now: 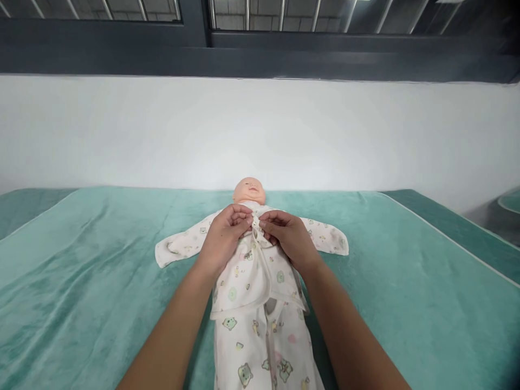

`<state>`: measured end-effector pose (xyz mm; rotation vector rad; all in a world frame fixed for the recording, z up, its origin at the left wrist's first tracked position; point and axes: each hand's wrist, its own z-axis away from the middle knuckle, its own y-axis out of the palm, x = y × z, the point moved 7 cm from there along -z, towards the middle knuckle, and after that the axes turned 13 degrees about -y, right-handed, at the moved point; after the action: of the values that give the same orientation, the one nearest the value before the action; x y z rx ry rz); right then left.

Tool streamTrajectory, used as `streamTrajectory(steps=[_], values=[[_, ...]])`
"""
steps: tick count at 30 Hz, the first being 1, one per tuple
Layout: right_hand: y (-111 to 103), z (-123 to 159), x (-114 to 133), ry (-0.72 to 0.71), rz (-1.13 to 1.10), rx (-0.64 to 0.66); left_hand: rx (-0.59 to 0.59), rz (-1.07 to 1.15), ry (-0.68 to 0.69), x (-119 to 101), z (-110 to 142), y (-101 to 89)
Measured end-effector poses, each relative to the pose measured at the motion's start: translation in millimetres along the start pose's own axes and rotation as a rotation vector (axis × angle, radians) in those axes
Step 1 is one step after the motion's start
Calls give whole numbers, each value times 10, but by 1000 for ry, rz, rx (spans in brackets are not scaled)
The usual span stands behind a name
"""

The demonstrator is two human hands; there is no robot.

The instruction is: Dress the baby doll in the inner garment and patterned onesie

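Observation:
A baby doll [249, 190] lies on its back, head toward the wall, dressed in a white long-sleeved baby jacket [239, 281] printed with small animals. Its two sleeves spread out to the sides. At the chest, my left hand [229, 230] pinches one front edge of the jacket near the neck. Opposite it, my right hand [287, 233] pinches the other edge, the fingertips of both hands close together. Below the chest the front edges part. Under the jacket's hem, printed white baby trousers [244, 352] run out of the picture at the bottom.
A teal blanket [105, 281] with soft wrinkles covers the surface under the doll. Behind it rises a white wall [260, 130], topped by a dark window frame [260, 54] with metal bars. At the right edge is part of a teal-topped object [509, 201].

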<state>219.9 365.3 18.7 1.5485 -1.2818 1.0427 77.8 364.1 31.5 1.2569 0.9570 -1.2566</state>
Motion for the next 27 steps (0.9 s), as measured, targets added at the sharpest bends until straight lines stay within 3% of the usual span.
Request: streamTrajectory(steps=[11,20,27], values=[[43,22,50,-42,170,7,53,-19,-44,21,-15,-25],[30,24,53,-57,206,9,-110,-278,63,-65,19,-28],[8,22,37,-30,201,-34,-61,-328,42,-90,55,-17]])
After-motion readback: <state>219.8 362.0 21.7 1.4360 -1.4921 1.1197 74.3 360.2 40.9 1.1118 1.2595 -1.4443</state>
